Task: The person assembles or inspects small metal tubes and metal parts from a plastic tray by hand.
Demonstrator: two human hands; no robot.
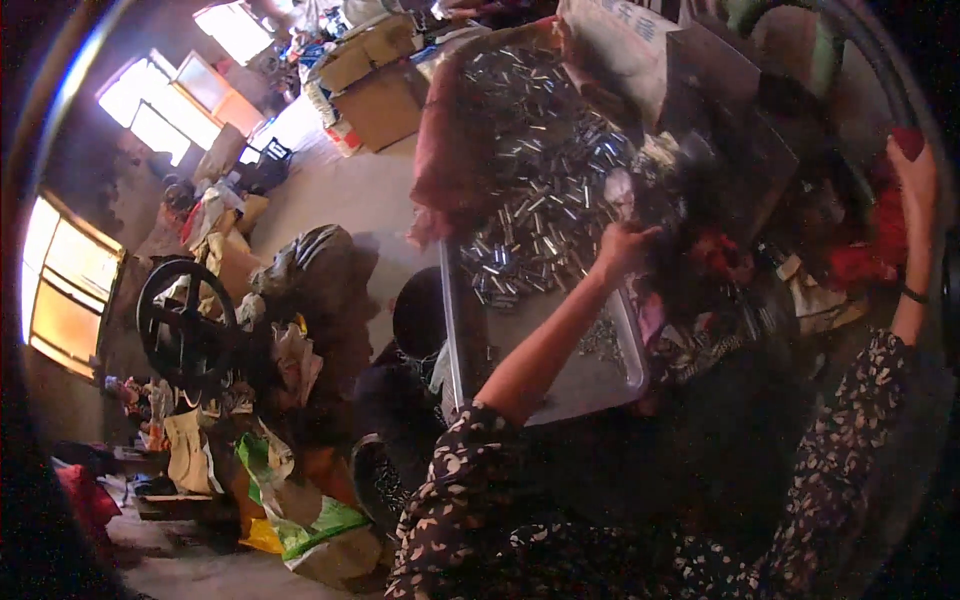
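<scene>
My left hand (624,248) reaches over the right side of a tray (447,330) of small metal tubes (545,225). Its fingers look curled together beside a dark machine part; what they hold, if anything, is hidden in shadow. Just beyond it is a pale, rounded piece (619,188). At the far right my right hand (916,172) is raised and closed on a red cloth-like thing (906,143). More red cloth (862,250) hangs below and left of that hand. Smaller bits of metal (600,340) lie near the tray's front right corner.
A pinkish-red cloth (440,150) drapes over the tray's far left edge. Behind the tubes stands a pale sack (620,45). Cardboard boxes (378,105) sit farther back. On the left are a dark handwheel (187,320) and a green-and-white sack (310,515).
</scene>
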